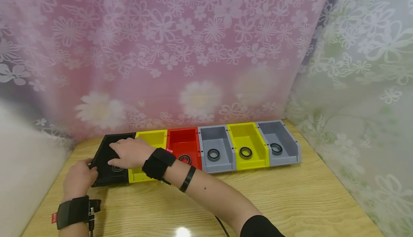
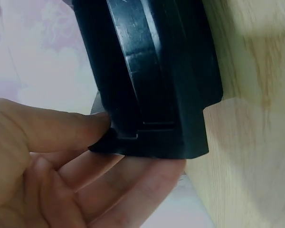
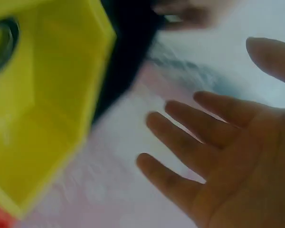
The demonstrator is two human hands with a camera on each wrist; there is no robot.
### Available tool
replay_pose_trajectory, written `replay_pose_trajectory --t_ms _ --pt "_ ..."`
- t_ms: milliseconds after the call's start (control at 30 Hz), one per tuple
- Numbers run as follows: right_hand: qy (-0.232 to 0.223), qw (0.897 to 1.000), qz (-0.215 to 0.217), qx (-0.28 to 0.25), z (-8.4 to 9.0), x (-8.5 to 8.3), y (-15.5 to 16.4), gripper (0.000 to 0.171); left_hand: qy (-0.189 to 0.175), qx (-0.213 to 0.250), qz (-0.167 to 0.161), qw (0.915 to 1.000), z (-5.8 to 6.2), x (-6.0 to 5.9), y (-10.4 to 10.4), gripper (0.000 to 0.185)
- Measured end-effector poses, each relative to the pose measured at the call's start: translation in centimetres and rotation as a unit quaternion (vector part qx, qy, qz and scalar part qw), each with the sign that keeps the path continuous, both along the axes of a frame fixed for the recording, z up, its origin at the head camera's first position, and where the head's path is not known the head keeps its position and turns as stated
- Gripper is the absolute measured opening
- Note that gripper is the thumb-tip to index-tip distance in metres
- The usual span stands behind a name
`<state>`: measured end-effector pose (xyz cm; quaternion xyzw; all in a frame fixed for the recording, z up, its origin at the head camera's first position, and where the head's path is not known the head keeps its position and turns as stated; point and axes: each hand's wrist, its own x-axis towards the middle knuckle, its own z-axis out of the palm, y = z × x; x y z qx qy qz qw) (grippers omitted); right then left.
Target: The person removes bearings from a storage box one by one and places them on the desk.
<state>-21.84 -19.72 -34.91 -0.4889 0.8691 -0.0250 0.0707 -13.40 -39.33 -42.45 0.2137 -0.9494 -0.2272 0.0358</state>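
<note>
1. Nearest: dark sleeve (image 1: 261, 227) at right elbow, thin cable (image 1: 222, 226) just beside the forearm on the wood-grain desk (image 1: 258, 197); bright glare spot on the desk.
2. Black strap (image 1: 74, 212) on left wrist, small red tag; another black strap (image 1: 159, 163) on right wrist, plus narrow black band (image 1: 188, 179) further up the right forearm.
3. Left hand (image 1: 79, 179) clamped on the black bin (image 1: 108, 151), front left corner; thumb on one side of the wall, fingers on the other.
4. Right hand (image 1: 133, 152) over the black bin and its yellow neighbor, holding nothing; fingers straight and apart in right wrist view.
5. Black bin: left end of the row, on the desk side nearest the curtain. Dark ring (image 1: 118, 170) inside, partly hidden by right hand.
6. Rest of row, left to right: left yellow bin (image 1: 151, 138), red bin (image 1: 183, 142), left gray bin (image 1: 213, 133), right yellow bin (image 1: 243, 133), right gray bin (image 1: 272, 131). One ring visible in each; the left yellow bin's ring (image 3: 14, 35) shows only in right wrist view, cut by frame edge.
7. Farthest: pink floral curtain (image 1: 193, 32) behind row; pale floral fabric (image 1: 361, 86) on right.
</note>
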Motion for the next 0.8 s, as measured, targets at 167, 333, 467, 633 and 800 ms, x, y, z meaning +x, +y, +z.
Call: replay_pose_trajectory --t_ms 167,333,467,633,800 --pt "0.025 1.0 0.0 0.014 -3.9 0.5 -3.3 0.062 0.003 0.0 0.012 0.9999 0.0 0.1 -0.2 0.048" --pt "0.049 0.998 -0.013 0.033 -6.8 0.7 -5.1 0.056 0.011 -0.001 0.0 0.9999 -0.1 0.1 -0.2 0.048" --pt "0.113 0.992 -0.018 0.046 -8.0 0.7 -5.7 0.051 0.011 -0.002 -0.005 0.9999 -0.1 0.2 -0.2 0.048" --pt "0.167 0.983 -0.038 0.062 -8.5 0.8 -6.6 0.054 0.014 -0.005 -0.003 0.9999 0.0 0.3 -0.2 0.047" --pt "0.175 0.978 -0.057 0.101 -8.9 0.6 -7.9 0.054 0.012 0.007 -0.011 0.9998 -0.3 0.5 -0.4 0.047"
